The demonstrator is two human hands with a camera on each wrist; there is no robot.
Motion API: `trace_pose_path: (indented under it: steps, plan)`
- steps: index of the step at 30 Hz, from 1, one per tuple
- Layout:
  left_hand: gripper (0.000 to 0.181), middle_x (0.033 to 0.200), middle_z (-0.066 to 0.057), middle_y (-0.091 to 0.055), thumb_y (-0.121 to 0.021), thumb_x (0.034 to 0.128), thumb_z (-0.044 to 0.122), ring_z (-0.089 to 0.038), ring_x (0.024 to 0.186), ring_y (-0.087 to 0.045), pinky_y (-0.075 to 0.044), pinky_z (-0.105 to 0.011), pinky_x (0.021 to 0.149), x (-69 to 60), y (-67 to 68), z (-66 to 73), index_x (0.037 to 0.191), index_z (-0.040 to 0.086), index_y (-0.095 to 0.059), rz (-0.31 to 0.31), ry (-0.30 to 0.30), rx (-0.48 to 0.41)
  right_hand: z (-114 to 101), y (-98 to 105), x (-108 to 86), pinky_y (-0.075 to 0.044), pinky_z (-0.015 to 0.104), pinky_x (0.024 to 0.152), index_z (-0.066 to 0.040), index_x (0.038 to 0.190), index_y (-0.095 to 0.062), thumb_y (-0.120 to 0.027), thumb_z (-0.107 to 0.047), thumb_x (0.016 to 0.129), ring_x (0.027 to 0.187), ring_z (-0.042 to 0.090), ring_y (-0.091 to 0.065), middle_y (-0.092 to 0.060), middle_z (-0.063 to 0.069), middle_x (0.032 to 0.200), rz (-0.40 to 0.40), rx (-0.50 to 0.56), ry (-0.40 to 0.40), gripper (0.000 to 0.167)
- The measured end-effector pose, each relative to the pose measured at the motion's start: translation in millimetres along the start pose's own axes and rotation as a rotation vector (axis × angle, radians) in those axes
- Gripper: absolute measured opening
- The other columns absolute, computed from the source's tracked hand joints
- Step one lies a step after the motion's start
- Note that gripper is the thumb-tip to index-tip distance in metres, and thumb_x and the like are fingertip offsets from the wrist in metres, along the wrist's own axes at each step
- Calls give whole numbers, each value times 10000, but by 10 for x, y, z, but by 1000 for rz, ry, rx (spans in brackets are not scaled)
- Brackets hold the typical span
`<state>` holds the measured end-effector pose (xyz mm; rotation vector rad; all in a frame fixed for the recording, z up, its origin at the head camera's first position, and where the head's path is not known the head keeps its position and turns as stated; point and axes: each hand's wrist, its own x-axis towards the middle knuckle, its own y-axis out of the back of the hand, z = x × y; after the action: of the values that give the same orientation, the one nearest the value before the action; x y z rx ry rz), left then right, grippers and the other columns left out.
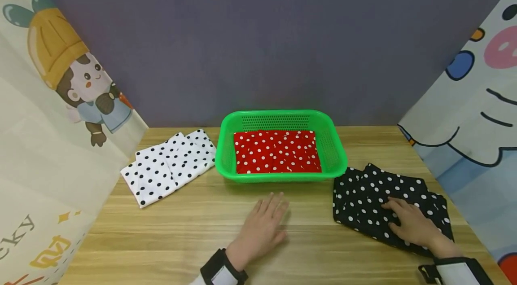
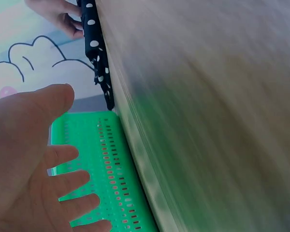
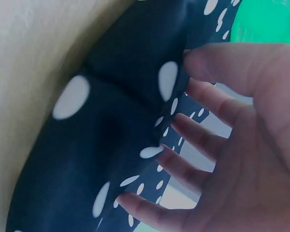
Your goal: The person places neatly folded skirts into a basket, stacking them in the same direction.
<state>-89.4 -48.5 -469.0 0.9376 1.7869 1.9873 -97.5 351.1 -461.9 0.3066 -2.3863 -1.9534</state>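
Observation:
A folded black cloth with white dots [image 1: 367, 199] lies at the right of the table. My right hand [image 1: 414, 226] is on top of it; in the right wrist view the fingertips [image 3: 150, 208] touch the fabric, spread and slightly bent. In front of the green basket [image 1: 282, 178], my left hand [image 1: 260, 226] is over the bare tabletop with its fingers extended, holding nothing. A folded red cloth with white dots [image 1: 278, 152] lies inside the basket. To the basket's left is a folded white cloth with black dots [image 1: 169, 168].
The wooden table [image 1: 161, 240] backs onto a dark grey panel [image 1: 258, 42]. Pale sheets with cartoon prints flank it: a figure in a yellow hat [image 1: 60, 47] on the left, a pink-nosed drawing [image 1: 502, 47] on the right. The basket's right front corner adjoins the black cloth.

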Motion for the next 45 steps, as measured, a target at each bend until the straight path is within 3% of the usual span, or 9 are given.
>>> trace_pose_path:
  steps: [4,10,20,27,36,45]
  plan:
    - [738,1454,-131,-333,-613,802,517,-320,1304,-365,-360,-468,1023,39,-31,69,1381,125,-379,-2,-22,1,-64,-21,-54,-423,654,678,-94,1015,-596,-731,-95,684,996,558,-462,-486,278,1193,19,-5,2,357]
    - [712,1465,-99,-322,-581,827,517,-300,1323,-340,-337,-466,1042,135,-24,204,1401,160,-357,-61,-57,-8,-184,-51,-133,-440,636,616,-138,964,-599,-752,-95,668,975,523,-479,-513,226,1170,38,-7,16,335]
    - [730,1490,-67,-285,-550,821,572,-296,1343,-310,-313,-463,1057,243,-82,399,1407,180,-359,-86,-147,-28,-399,-92,-214,-428,656,597,-190,922,-582,-777,-117,654,983,469,-495,-524,164,1179,35,-15,26,340]
    - [675,1482,-52,-302,-466,869,579,-274,1346,-310,-316,-450,1060,319,-69,504,1410,188,-366,-110,-215,-30,-591,-142,-243,-441,635,592,-249,912,-570,-779,-144,653,1000,392,-510,-528,105,1204,45,-17,60,349]
    - [634,1439,-20,-367,-471,871,575,-240,1313,-357,-339,-419,1049,349,-96,527,1390,217,-400,-174,-248,-62,-846,-131,-240,-460,598,652,-271,933,-582,-770,-185,680,1075,345,-492,-522,82,1236,16,9,108,326]
    - [561,1378,-24,-441,-537,849,548,-213,1241,-428,-389,-375,1008,377,40,467,1331,267,-483,-302,-267,-63,-1034,-133,-213,-440,633,699,-258,1010,-608,-768,-190,691,1139,341,-475,-505,73,1287,-27,60,171,364]
